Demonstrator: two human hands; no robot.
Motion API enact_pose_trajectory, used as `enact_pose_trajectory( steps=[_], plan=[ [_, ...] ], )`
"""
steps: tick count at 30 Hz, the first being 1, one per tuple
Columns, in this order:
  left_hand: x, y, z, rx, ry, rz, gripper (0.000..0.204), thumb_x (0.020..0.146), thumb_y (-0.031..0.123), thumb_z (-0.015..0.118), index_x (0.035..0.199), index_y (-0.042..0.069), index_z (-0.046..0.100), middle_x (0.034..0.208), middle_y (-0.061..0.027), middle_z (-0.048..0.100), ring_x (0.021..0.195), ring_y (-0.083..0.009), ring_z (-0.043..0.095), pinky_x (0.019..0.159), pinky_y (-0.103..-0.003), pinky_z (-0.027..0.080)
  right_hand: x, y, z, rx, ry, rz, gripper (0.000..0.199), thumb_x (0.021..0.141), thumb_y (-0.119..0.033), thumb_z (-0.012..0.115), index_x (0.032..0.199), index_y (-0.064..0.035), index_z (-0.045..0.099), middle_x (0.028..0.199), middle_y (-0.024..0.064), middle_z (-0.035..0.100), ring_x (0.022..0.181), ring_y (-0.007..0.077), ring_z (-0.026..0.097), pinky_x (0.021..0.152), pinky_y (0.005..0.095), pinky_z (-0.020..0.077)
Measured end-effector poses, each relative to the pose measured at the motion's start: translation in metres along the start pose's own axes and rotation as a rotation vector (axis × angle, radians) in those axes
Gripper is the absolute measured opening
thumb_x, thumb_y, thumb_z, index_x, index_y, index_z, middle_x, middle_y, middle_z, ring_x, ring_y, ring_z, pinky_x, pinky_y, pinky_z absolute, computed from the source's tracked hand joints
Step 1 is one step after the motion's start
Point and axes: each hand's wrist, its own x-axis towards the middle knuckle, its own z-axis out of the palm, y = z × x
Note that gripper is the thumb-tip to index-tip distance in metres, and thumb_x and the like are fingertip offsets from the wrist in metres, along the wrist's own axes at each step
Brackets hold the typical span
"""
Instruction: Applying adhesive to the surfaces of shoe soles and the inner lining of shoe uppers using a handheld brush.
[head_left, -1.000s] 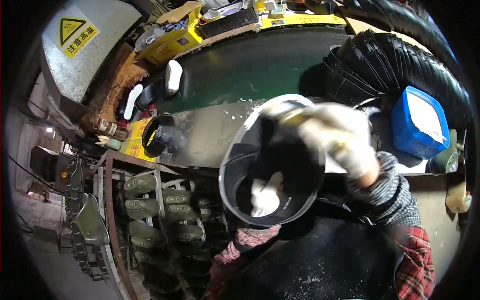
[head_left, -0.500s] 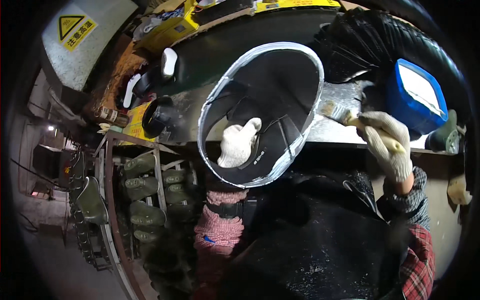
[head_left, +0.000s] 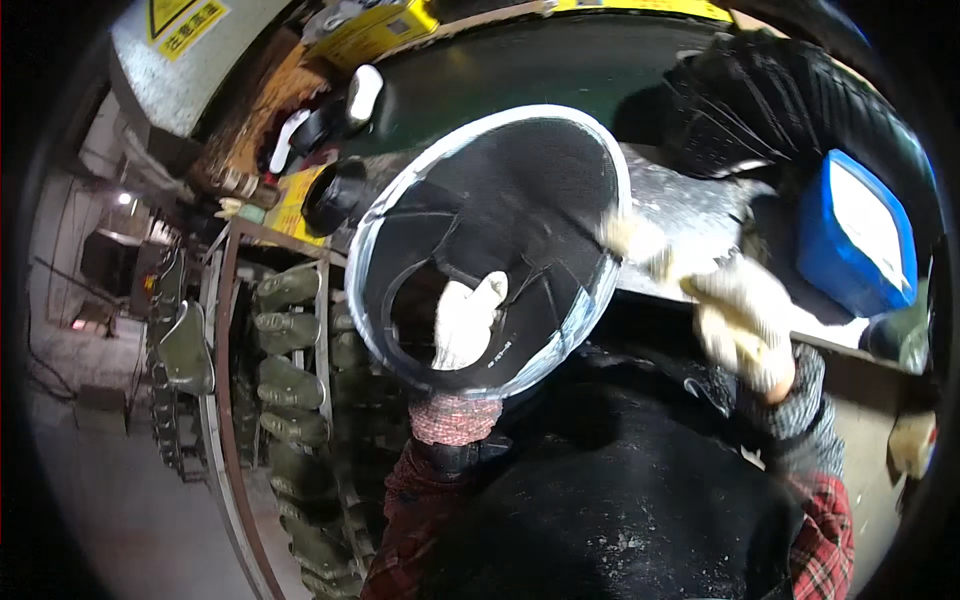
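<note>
A wide, black, round-edged piece (head_left: pixel 550 170) with a dark lining-like surface and a white-coated rim is held up in front of me. My left hand (head_left: pixel 468 320), in a white knit glove, shows through an opening in its lower part, thumb up. Its fingers look closed on the piece's edge, partly hidden. My right hand (head_left: pixel 742 320), also gloved, grips a paintbrush (head_left: pixel 640 245) with a pale handle. The blurred bristles meet or almost meet the right side of the rim. To the right stands a blue tub (head_left: pixel 868 240) with white contents.
A dark bench (head_left: pixel 480 70) runs across the back, with a pleated black heap (head_left: pixel 780 110) at right. White sole-shaped pieces (head_left: pixel 365 95) lie at back left. A metal rack (head_left: pixel 228 330) with several olive-green boot-shaped items (head_left: pixel 292 385) stands at lower left.
My right hand has brought the brush leftward and down to the rim. The black piece has tilted, and sits slightly left and lower. The whole view has shifted a little.
</note>
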Motion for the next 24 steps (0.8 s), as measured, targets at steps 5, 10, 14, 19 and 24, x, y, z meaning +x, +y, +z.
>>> enact_pose_trajectory(
  steps=[5,10,14,19,24],
  plan=[
    [0.072,0.019,-0.038,0.514,-0.026,0.012,0.044,0.098,0.025,0.048,0.137,0.006,0.039,0.125,-0.0182,0.056,0.112,-0.0265,0.054,0.093,-0.037,0.045,-0.047,0.009,0.017,0.044,-0.001,0.325,0.031,0.082,-0.004,0.069,0.112,0.003,0.062,0.089,0.012,0.065,0.076,0.0201,0.064,0.065,0.0297,0.0517],
    [0.209,0.04,-0.049,1.865,0.021,0.496,0.06,0.099,0.054,0.039,0.139,0.01,0.043,0.124,-0.0219,0.059,0.119,-0.0348,0.055,0.102,-0.045,0.042,-0.061,0.026,0.008,0.185,-0.042,0.781,0.035,0.076,0.003,0.069,0.11,0.0031,0.064,0.096,0.014,0.065,0.086,0.0249,0.063,0.074,0.0331,0.0505],
    [0.224,0.051,-0.029,1.615,0.17,0.698,0.046,0.098,0.041,0.053,0.105,-0.002,0.065,0.103,-0.0237,0.066,0.095,-0.0379,0.065,0.087,-0.042,0.052,-0.045,0.021,0.02,0.05,0.118,0.513,0.031,0.085,-0.015,0.069,0.108,0.0042,0.063,0.094,0.0153,0.066,0.085,0.028,0.064,0.075,0.0366,0.05],
    [0.088,0.097,-0.043,0.358,0.188,0.677,0.036,0.095,0.007,0.053,0.13,0.0,0.046,0.107,-0.0191,0.062,0.092,-0.0346,0.066,0.081,-0.046,0.058,-0.043,0.029,0.027,-0.027,-0.232,0.47,0.032,0.089,-0.023,0.064,0.109,0.0012,0.064,0.105,0.018,0.065,0.099,0.0308,0.062,0.091,0.0386,0.0459],
    [-0.09,0.247,-0.11,0.875,1.135,1.674,0.048,0.096,0.025,0.057,0.134,-0.003,0.046,0.12,-0.0209,0.058,0.107,-0.0282,0.059,0.093,-0.038,0.047,-0.021,0.01,0.053,0.159,-0.246,0.469,0.027,0.089,-0.021,0.065,0.105,0.0014,0.065,0.1,0.0158,0.066,0.095,0.0288,0.063,0.086,0.0374,0.0484]
  ],
)
